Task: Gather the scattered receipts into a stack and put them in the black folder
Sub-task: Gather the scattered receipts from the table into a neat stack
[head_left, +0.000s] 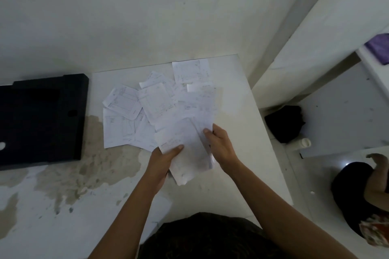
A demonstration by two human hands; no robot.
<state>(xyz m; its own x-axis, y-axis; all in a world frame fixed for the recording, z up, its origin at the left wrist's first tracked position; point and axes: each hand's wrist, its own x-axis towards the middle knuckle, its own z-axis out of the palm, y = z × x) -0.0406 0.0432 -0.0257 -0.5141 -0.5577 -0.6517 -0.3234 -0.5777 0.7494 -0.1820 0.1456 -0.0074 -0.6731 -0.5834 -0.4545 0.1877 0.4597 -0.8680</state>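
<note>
Several white receipts [155, 103] lie scattered and overlapping on the white table top [235, 94]. A small stack of receipts [185, 153] is lifted at the near edge of the pile. My left hand [162, 160] grips its lower left side, thumb on top. My right hand [219, 143] pinches the stack's right edge, thumb on the paper. The black folder [42, 118] lies flat on the surface to the left of the pile, apart from both hands.
The near left surface [63, 174] is stained and worn. Right of the table, on the floor, sit a black bag [284, 124] and a white bottle [304, 143]. Another person [362, 191] sits at the far right. A wall stands behind the table.
</note>
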